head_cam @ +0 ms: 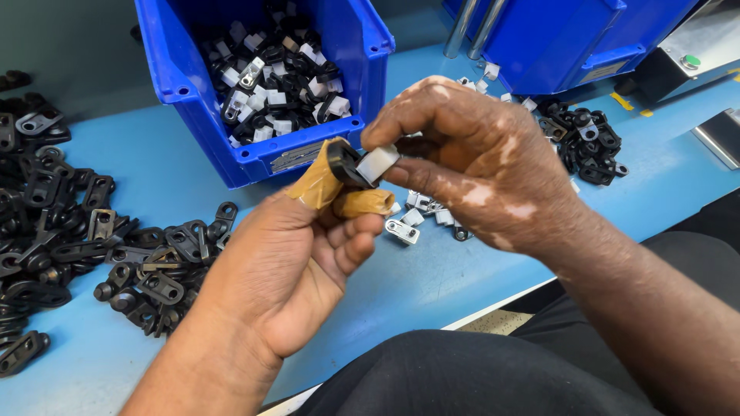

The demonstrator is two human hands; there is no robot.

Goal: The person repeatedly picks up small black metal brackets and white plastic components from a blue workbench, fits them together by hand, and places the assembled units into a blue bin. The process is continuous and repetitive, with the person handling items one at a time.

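Blue bench: left hand pinches black clip, right hand fingers closed on white insert; seating under way, needs square alignment

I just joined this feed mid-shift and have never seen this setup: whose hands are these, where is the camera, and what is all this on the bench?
There is no machine here: a person works bare-handed, filmed by a camera on their head looking down. The left hand, its thumb and forefinger wrapped in tan tape, holds a black clip. The right hand pinches a small white piece against it. On the blue bench lie black clips at left, a blue bin of assembled black-and-white parts, and loose white pieces under the right hand.
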